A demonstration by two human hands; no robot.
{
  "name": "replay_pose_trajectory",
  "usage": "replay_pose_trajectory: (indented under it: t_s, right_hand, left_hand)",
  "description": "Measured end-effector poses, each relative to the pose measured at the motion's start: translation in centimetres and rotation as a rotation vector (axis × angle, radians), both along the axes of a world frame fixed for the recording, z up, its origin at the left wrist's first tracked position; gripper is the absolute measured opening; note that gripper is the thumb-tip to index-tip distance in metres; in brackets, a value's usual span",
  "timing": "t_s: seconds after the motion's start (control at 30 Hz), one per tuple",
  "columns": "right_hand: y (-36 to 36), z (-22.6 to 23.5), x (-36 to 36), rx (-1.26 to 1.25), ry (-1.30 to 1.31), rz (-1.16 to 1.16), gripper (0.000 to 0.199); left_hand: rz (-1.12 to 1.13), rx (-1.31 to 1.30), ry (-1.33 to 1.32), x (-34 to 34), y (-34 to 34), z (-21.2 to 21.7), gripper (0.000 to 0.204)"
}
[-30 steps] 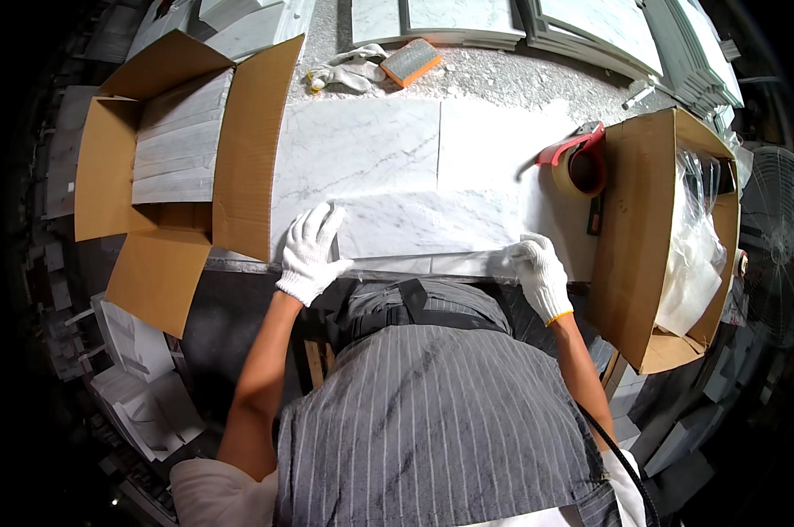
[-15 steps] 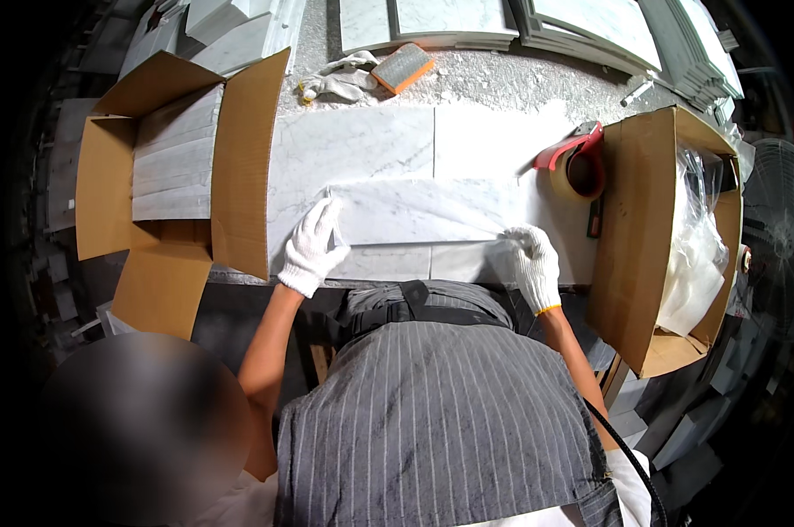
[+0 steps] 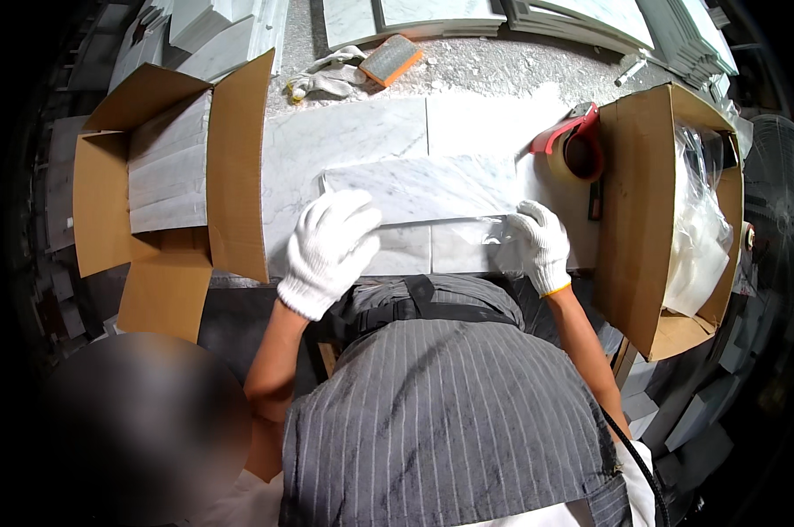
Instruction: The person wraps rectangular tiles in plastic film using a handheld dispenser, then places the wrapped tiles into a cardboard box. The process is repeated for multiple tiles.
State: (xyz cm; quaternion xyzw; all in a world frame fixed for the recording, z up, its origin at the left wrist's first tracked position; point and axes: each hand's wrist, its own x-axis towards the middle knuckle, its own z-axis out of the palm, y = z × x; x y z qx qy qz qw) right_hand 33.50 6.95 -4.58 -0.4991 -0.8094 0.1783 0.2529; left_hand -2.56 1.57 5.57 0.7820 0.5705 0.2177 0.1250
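A long white marble tile (image 3: pixel 423 189) lies on the marble-topped bench (image 3: pixel 326 140) in front of me, partly inside a clear plastic sleeve (image 3: pixel 489 241). My left hand (image 3: pixel 331 250), in a white knit glove, rests flat on the tile's near left end with fingers spread. My right hand (image 3: pixel 542 246), also gloved, pinches the clear plastic at the tile's near right end.
An open cardboard box (image 3: pixel 164 176) with stacked marble tiles stands at the left. Another cardboard box (image 3: pixel 669 202) holding clear plastic bags stands at the right. A red tape dispenser (image 3: pixel 572 145) lies beside it. An orange sanding block (image 3: pixel 390 60) and spare gloves (image 3: pixel 322 79) lie farther back.
The tile has shifted slightly away from me. My left hand moved further onto its left end, and my right hand now gathers the plastic at the right end.
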Motion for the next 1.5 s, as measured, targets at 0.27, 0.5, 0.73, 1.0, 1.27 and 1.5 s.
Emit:
replay_pose_trajectory:
  t_s: [0.27,0.5,0.73,1.0,1.27,1.5]
  right_hand:
    - [0.1,7.4,1.0,-0.021,-0.213,-0.025,0.029]
    - [4.6,5.8,-10.2,0.133,-0.075,0.124,0.041]
    - [2.9,3.9,-7.2,0.121,-0.165,0.090,0.043]
    - [3.1,4.8,-8.1,0.160,-0.060,0.026,0.032]
    - [3.7,3.7,-7.9,0.198,-0.016,0.003,0.032]
    - [4.8,4.0,-7.8,0.078,-0.027,0.009,0.034]
  left_hand:
    - [-0.189,0.062,0.190,1.1,1.4,-9.3,0.049]
    - [-0.292,0.006,0.005,4.9,-0.4,-7.1,0.046]
    - [0.057,0.137,0.075,5.5,1.8,-8.0,0.054]
    - [0.671,-0.131,0.344,-0.1,3.4,-10.1,0.064]
    - [0.381,0.019,0.070,6.2,18.6,-5.7,0.071]
    - [0.686,-0.329,0.065,2.0,36.6,-4.7,0.086]
